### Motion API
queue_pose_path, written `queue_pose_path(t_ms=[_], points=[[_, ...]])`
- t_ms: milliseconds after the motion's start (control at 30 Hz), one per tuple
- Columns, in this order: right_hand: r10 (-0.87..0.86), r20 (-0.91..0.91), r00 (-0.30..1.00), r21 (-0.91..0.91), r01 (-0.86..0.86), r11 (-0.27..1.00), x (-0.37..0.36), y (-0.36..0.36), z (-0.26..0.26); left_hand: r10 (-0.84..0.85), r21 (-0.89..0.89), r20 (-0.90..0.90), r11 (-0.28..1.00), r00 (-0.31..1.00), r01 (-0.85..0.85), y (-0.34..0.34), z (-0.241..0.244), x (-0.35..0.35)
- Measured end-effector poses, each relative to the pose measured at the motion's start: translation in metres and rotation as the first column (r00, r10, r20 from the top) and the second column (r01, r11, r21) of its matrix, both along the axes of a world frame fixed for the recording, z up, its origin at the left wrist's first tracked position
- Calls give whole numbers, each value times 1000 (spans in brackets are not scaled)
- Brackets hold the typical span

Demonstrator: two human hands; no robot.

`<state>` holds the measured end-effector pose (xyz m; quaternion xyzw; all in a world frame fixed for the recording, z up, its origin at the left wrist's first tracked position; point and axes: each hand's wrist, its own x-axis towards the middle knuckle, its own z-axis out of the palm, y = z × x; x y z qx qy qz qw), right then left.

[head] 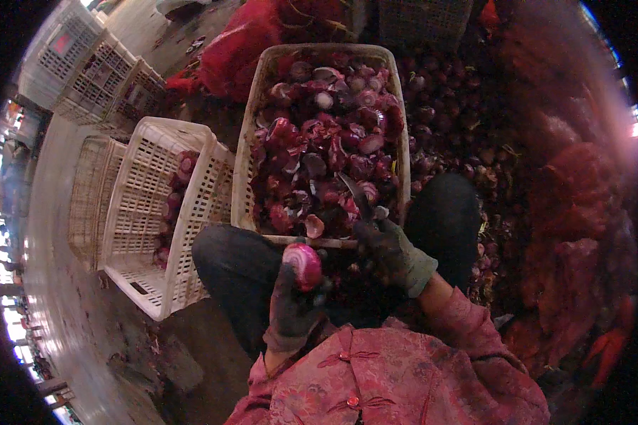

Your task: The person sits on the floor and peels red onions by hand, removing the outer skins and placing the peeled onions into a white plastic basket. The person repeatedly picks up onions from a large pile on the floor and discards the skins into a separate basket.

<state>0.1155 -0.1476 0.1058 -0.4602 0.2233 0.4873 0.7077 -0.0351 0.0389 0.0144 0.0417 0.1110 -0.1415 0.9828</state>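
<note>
A shiny purple-red onion (304, 265), its pale cut side showing, rests in the grip of my gloved left hand (293, 303). My right hand (391, 249), in a dark glove with a light green cuff, is closed around a knife whose dark curved blade (353, 191) points up and leftward over the crate. Straight ahead, just beyond my knees, stands a plastic crate (239, 175) filled with red onion skins and trimmings (319, 154). A loose piece of onion skin (314, 226) lies at the crate's near edge.
Left of my knee, a tilted white crate (130, 212) holds several peeled onions (173, 204). Stacked crates (98, 74) stand farther left. Many onions (441, 101) cover the floor to the right, beside red mesh sacks (574, 191). Another red sack (234, 58) lies behind the middle crate.
</note>
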Motion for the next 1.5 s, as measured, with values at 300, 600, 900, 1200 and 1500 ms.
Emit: queue_pose_path(t_ms=[300, 600, 900, 1200, 1500], points=[[201, 739, 643, -100, -190, 977, -55, 1, -32, 255, 867, -53, 491, 965, -82, -32, 71, 36], [542, 814, 209, -517, -167, 840, -51, 8, -37, 180, 939, -84, 343, 980, 17, -26, 32, 27], [633, 743, 218, -560, -317, 766, -45, -4, -40, 289, 805, -73, 581, 954, -115, -25, 23, 26], [824, 552, 124, -719, -430, 546, -49, -24, -43, 323, 803, -118, 587, 939, -101, -31, 33, 33], [864, 502, 45, -766, -440, 469, -48, -26, -43, 256, 812, -183, 583, 949, 0, -28, 45, 37]])
